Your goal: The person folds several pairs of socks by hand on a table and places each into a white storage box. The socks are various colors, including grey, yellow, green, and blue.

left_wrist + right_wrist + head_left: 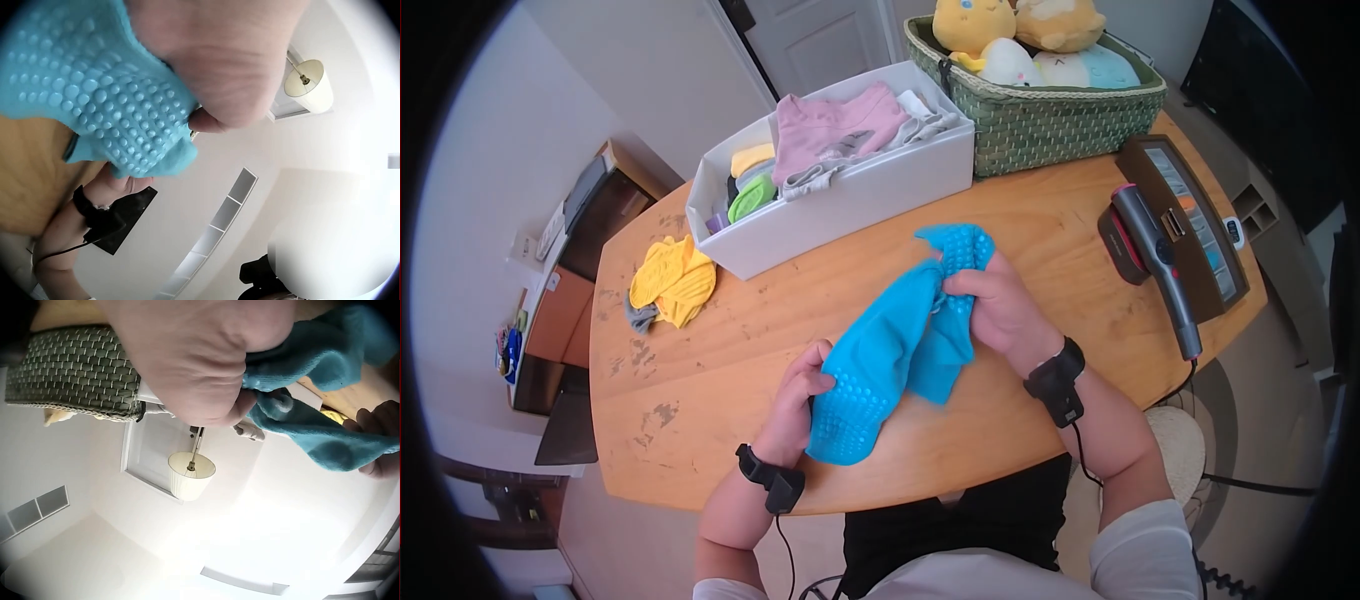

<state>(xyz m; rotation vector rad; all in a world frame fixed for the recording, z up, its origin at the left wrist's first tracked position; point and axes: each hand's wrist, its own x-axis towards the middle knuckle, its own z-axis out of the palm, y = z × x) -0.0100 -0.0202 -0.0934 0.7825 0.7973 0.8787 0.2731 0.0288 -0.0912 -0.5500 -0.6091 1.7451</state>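
A pair of bright blue socks (870, 365) with raised grip dots is stretched between both hands above the table's near half. My left hand (795, 395) pinches the dotted end of one sock at its left edge, thumb on top. At the other end, my right hand (1010, 310) grips the bunched fabric between thumb and fingers. From the right hand a second part of the blue fabric hangs down behind the first. Rows of dots (119, 106) fill the left wrist view beside the left palm. In the right wrist view the fabric (312, 434) runs from the right hand to the left fingers.
Yellow ribbed socks (672, 280) lie on the wooden table (730, 370) at left, beside a grey piece. Behind stands a white box (850, 205) of folded clothes, next to a green woven basket (1060, 120) of plush toys. A handheld grey appliance (1150, 245) and a brown case (1235, 285) sit at right.
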